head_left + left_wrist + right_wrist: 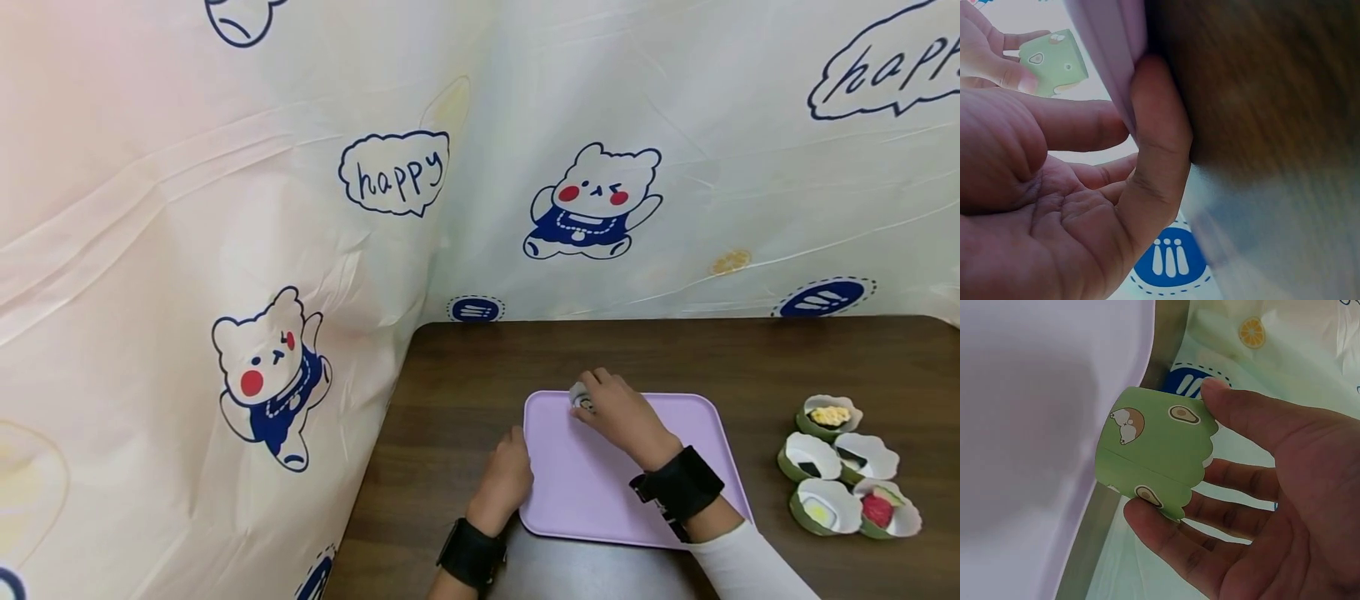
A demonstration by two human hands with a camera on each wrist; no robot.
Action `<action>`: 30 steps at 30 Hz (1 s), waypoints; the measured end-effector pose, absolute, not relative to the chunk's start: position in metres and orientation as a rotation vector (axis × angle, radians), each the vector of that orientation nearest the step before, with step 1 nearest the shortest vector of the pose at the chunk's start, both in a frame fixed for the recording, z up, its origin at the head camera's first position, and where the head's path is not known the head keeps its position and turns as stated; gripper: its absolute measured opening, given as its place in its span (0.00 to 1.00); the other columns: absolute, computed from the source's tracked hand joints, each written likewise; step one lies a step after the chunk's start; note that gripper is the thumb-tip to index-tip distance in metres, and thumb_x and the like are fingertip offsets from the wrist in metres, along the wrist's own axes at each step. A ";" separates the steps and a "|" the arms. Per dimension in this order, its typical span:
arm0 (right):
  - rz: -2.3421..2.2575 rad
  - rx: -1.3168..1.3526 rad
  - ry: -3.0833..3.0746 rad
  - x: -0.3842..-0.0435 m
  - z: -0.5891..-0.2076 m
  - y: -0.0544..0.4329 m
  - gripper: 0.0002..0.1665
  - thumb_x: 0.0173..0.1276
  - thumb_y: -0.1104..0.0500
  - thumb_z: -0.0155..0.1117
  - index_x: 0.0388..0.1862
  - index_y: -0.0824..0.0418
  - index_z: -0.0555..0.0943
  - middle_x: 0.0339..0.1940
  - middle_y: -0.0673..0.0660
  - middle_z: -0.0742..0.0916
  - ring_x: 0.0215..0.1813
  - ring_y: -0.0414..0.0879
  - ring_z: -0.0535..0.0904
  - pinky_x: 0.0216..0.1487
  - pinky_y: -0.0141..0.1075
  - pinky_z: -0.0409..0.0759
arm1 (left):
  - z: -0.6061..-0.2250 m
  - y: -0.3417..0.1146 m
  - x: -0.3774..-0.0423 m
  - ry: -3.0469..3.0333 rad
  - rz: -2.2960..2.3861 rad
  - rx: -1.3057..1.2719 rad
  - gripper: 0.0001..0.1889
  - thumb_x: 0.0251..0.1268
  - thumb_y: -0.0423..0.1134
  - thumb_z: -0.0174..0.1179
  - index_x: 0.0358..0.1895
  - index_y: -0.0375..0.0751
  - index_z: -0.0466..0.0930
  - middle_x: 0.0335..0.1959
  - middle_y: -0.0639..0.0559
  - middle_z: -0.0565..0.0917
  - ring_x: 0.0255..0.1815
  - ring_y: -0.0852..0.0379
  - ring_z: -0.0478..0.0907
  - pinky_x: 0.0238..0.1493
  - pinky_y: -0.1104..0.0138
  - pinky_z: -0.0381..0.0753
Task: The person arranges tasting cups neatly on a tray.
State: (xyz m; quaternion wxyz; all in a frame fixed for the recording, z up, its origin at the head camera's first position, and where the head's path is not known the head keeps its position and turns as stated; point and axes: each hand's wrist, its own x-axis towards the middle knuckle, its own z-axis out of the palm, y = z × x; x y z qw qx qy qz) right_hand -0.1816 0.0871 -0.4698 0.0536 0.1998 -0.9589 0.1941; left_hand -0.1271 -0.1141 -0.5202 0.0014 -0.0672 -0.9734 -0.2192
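Note:
My right hand (pixel 621 417) holds a green paper baking cup (pixel 1154 444) with a scalloped rim and avocado prints. Thumb and fingers grip it by its rim and side, over the far left corner of a lilac tray (pixel 585 492). Only a little of the cup shows in the head view, and its contents are mostly hidden by the fingers. At the tray's left edge, my left hand (pixel 504 473) pinches the rim (pixel 1110 50) between thumb and finger, with one finger tucked between rim and wooden table.
Right of the tray, several similar green cups stand grouped: one with yellow bits (pixel 829 417), one with a pink-red piece (pixel 877 508), others with dark or pale pieces. The brown table (pixel 675 354) meets a printed curtain (pixel 487 250) behind and at left.

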 end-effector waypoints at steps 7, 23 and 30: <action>0.602 0.647 -2.914 -0.183 -0.475 0.079 0.29 0.66 0.52 0.75 0.58 0.69 0.78 0.49 0.67 0.84 0.45 0.59 0.84 0.44 0.49 0.84 | -0.520 -0.114 -0.126 -3.040 -0.653 -0.225 0.13 0.59 0.21 0.61 0.46 0.27 0.72 0.36 0.36 0.80 0.33 0.36 0.83 0.35 0.50 0.83; 0.623 0.693 -2.887 -0.184 -0.480 0.054 0.31 0.65 0.52 0.76 0.59 0.70 0.79 0.48 0.66 0.84 0.44 0.58 0.83 0.43 0.48 0.84 | -0.521 -0.115 -0.127 -3.044 -0.616 -0.235 0.13 0.60 0.22 0.62 0.47 0.27 0.73 0.36 0.36 0.81 0.32 0.38 0.84 0.34 0.52 0.83; 0.593 0.702 -2.874 -0.185 -0.486 0.045 0.31 0.64 0.51 0.77 0.57 0.69 0.79 0.48 0.66 0.84 0.43 0.57 0.83 0.41 0.46 0.83 | -0.519 -0.115 -0.125 -3.022 -0.621 -0.244 0.12 0.60 0.22 0.61 0.45 0.27 0.73 0.34 0.36 0.80 0.32 0.38 0.83 0.33 0.52 0.83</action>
